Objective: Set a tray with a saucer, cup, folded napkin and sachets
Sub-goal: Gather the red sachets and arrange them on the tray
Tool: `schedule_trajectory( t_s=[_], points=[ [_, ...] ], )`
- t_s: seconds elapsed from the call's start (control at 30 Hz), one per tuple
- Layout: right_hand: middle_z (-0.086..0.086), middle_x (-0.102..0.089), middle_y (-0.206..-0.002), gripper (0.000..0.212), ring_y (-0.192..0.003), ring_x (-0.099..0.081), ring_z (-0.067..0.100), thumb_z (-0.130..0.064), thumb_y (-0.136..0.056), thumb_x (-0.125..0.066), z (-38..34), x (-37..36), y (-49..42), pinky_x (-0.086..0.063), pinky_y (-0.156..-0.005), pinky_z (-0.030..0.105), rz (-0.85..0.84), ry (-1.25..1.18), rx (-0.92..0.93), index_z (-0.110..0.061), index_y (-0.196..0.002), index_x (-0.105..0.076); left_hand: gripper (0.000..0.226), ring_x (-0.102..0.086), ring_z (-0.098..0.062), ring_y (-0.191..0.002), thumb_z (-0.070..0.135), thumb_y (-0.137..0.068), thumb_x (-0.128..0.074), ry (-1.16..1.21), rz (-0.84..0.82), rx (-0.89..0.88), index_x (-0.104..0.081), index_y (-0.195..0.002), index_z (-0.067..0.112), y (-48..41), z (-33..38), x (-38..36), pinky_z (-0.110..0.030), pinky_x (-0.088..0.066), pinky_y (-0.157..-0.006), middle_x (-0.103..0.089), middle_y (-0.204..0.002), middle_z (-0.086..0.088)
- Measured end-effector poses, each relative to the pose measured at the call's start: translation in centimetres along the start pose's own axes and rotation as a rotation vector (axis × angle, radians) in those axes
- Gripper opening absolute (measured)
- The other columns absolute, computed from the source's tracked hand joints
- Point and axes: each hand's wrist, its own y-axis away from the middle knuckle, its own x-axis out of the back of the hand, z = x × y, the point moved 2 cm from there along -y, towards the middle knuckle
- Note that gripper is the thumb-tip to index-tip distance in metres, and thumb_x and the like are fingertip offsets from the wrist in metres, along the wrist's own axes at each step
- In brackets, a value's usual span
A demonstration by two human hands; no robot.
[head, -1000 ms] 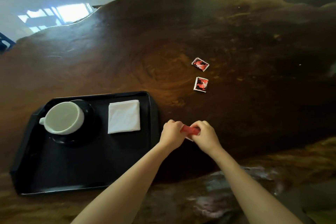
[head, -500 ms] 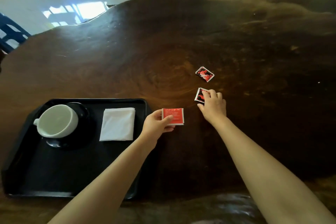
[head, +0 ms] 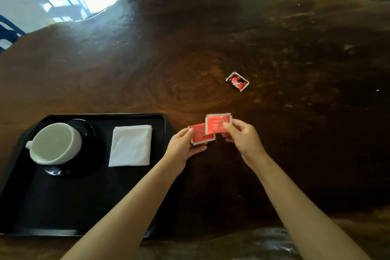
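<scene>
Wooden table (head: 274, 48) – both sachets (head: 217, 125) held long-axis sideways

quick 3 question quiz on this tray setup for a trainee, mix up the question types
1. True or false: the folded napkin lies on the tray to the right of the cup.
2. How many sachets are in view, and where?
3. The saucer is: A) under the cup, B) on the napkin, C) off the tray.

Key
1. True.
2. Three: one in the left hand, one in the right hand, one on the table beyond them.
3. A.
</scene>
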Motion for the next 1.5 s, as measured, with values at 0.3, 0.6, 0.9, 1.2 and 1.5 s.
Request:
schedule_trajectory(
  t_s=[0.3,0.6,0.9,1.2,1.5],
  points=[
    [0.005,-0.06,-0.101,0.028,-0.086,-0.057,0.014,-0.028,-0.083,-0.068,-0.3,-0.5,-2.6,-0.042,-0.067,0.014,0.076,0.459,0.179,-0.011,-0.105,-0.062,0.022,-0.065,-0.022,-0.102,0.013,-0.087,-0.06,-0.031,0.039,-0.042,-0.059,-0.109,0.009,0.0,0.3,-0.3,-0.033,-0.058,-0.079,-0.064,-0.114,-0.013],
    [0.009,-0.036,-0.147,0.058,-0.13,-0.035,0.033,-0.039,-0.091,-0.052,-2.6,2.9,-13.7,-0.035,-0.102,0.045,0.198,1.173,0.156,-0.015,-0.141,-0.034,0.032,-0.064,-0.022,-0.103,0.015,-0.088,-0.059,-0.027,0.02,-0.001,-0.056,-0.12,0.01,1.0,1.1,2.0,-0.035,-0.057,-0.082,-0.064,-0.114,-0.01],
    [0.014,-0.068,-0.099,0.024,-0.09,-0.061,0.027,-0.018,-0.094,-0.049,-2.4,0.8,-11.1,-0.049,-0.07,0.034,0.323,1.031,0.446,-0.002,-0.107,-0.061,0.023,-0.065,-0.02,-0.097,0.016,-0.091,-0.055,-0.092,0.013,-0.003,-0.056,-0.113,0.018,2.3,0.9,3.9,-0.03,-0.057,-0.075,-0.064,-0.113,-0.008],
    [-0.002,-0.073,-0.08,0.017,-0.075,-0.069,0.008,-0.017,-0.095,-0.047,-6.7,-1.1,1.4,-0.056,-0.061,0.022,-0.195,-0.424,-0.113,-0.015,-0.099,-0.064,0.026,-0.063,-0.022,-0.103,0.016,-0.091,-0.053,-0.075,-0.01,-0.068,-0.054,-0.117,0.018,5.1,2.3,5.3,-0.03,-0.057,-0.075,-0.062,-0.117,-0.01],
    [-0.002,-0.072,-0.096,0.017,-0.087,-0.071,0.009,-0.017,-0.087,-0.06,-8.7,-6.8,10.1,-0.058,-0.07,0.021,-0.255,-0.241,-0.027,-0.022,-0.104,-0.062,0.027,-0.065,-0.016,-0.084,0.025,-0.093,-0.05,-0.148,-0.012,-0.238,-0.057,-0.115,0.011,10.7,3.0,9.9,-0.028,-0.053,-0.065,-0.066,-0.098,-0.009]
  ],
)
